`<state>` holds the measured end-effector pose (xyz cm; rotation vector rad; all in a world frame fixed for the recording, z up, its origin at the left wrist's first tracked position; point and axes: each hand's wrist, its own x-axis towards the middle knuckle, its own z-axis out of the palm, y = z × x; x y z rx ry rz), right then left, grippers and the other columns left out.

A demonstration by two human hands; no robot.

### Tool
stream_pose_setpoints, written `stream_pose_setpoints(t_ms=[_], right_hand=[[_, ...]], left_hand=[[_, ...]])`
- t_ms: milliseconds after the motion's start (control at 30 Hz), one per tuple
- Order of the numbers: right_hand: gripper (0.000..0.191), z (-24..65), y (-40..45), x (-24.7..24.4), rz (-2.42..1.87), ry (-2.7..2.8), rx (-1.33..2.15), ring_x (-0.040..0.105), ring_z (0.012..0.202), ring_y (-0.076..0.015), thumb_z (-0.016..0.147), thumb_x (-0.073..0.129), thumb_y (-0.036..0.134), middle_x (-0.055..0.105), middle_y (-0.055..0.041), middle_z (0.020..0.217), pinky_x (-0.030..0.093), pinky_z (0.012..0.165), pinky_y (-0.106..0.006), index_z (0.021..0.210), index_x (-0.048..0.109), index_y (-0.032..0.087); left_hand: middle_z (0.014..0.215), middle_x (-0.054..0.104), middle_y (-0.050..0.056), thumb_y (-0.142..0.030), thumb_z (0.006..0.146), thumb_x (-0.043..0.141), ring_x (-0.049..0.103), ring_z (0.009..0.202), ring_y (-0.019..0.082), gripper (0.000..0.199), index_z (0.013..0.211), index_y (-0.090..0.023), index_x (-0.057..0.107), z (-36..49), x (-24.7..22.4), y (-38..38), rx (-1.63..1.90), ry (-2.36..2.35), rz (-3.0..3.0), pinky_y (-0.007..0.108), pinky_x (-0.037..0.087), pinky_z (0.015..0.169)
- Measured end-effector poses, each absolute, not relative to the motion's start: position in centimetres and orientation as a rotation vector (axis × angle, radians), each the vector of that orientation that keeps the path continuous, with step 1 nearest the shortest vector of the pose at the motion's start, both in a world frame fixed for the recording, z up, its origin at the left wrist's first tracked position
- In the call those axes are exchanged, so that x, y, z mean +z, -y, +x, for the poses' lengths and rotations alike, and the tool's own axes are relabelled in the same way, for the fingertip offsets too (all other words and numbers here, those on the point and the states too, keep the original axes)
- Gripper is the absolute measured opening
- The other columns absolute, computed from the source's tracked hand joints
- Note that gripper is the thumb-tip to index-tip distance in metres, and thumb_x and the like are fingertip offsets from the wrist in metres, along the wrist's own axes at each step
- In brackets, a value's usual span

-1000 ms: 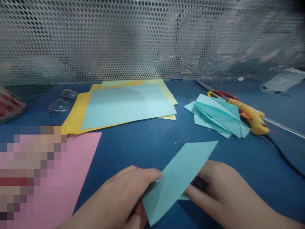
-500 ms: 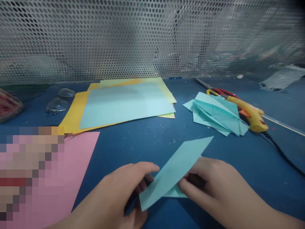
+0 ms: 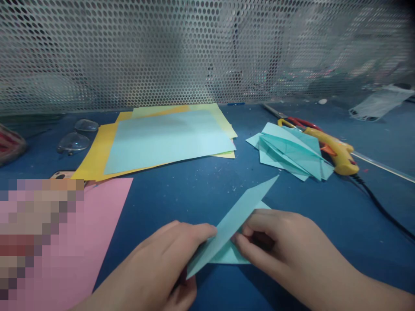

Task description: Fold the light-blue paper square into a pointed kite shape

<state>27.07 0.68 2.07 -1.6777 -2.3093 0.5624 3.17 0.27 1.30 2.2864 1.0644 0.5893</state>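
Light blue folded paper strip (image 3: 236, 218), slanted, one flap raised, apparently resting on the blue table (image 3: 194, 190).

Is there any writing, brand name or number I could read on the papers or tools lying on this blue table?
None can be read.
The folded teal paper between the left hand and right hand: plain, no print.
The stack of coloured sheets, the pink sheet and the pile of folded teal pieces: blank.
The yellow glue gun: any marking is too blurred to tell.
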Motion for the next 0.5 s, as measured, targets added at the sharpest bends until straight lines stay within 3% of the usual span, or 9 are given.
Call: stream_pose_setpoints(t_ms=[200, 500], right_hand=[[0.029, 27.0, -0.7, 2.2, -1.672, 2.330, 0.504, 0.056, 0.044, -0.0118, 0.086, 0.062, 0.023, 0.062, 0.0041, 0.053, 0.035, 0.044, -0.023, 0.058, 0.058, 0.022], [0.022, 27.1, -0.9, 2.3, -1.752, 2.353, 0.666, 0.066, 0.056, -0.0159, 0.089, 0.062, 0.023, 0.071, 0.0009, 0.066, 0.044, 0.050, -0.024, 0.068, 0.069, 0.024]], left_hand=[[0.100, 0.077, -0.002, -0.017, 0.078, 0.060, 0.073, 0.096, 0.023, 0.050, 0.125, -0.034, 0.066, 4.2, 1.6, -0.6, 0.497, -1.221, 2.206, 0.028, 0.061, 0.082], [0.094, 0.076, -0.002, -0.018, 0.077, 0.058, 0.075, 0.090, 0.022, 0.051, 0.126, -0.032, 0.065, 4.4, 2.1, -0.4, 0.535, -1.264, 2.186, 0.025, 0.061, 0.077]])
